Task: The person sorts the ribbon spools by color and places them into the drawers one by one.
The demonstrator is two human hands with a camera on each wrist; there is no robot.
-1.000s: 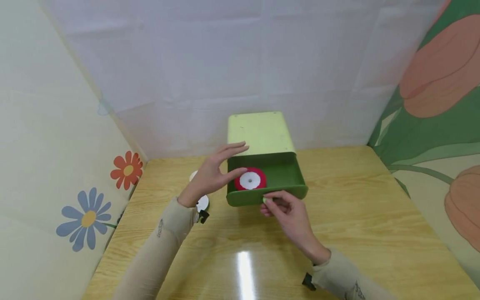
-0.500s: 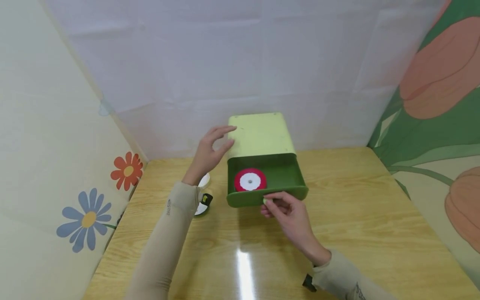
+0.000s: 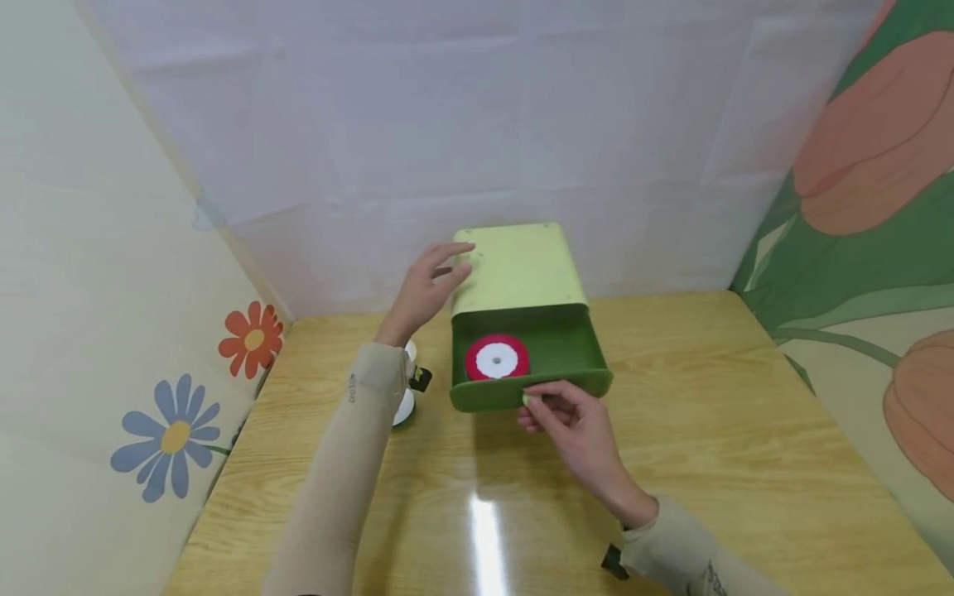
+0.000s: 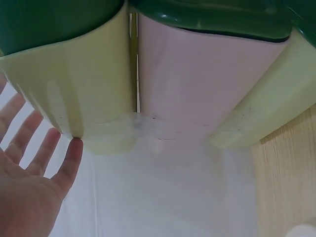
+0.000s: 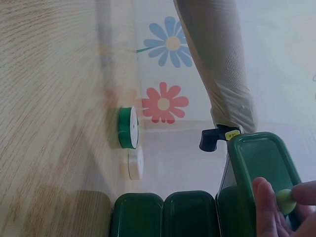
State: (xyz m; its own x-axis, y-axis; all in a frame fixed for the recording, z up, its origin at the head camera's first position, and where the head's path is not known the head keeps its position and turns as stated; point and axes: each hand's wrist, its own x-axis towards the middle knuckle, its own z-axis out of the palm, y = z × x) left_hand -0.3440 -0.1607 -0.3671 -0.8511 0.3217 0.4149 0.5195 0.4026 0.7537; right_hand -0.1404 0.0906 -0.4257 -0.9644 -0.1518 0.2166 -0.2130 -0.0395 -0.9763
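Note:
In the head view a pale green cabinet (image 3: 517, 265) stands against the back wall, its dark green top drawer (image 3: 562, 348) pulled out. A spool of red ribbon (image 3: 497, 358) with a white face lies flat in the drawer's left half. My right hand (image 3: 580, 426) pinches the small light green knob (image 5: 285, 201) on the drawer front between thumb and finger. My left hand (image 3: 420, 294) is at the cabinet's upper left side, fingers extended. In the left wrist view its fingertips (image 4: 74, 145) are right at the pale green casing (image 4: 84, 94).
Under the top unit sit a pink unit (image 4: 192, 79) and another pale green one (image 4: 269, 106), stacked. A green ribbon spool (image 5: 127, 127) and a white spool (image 5: 136, 163) stand on the wooden table (image 3: 715, 430) left of the cabinet, partly behind my left forearm.
My left hand has moved from over the red spool and drawer up to the cabinet's upper left side. My right hand, the drawer and the spool have stayed put.

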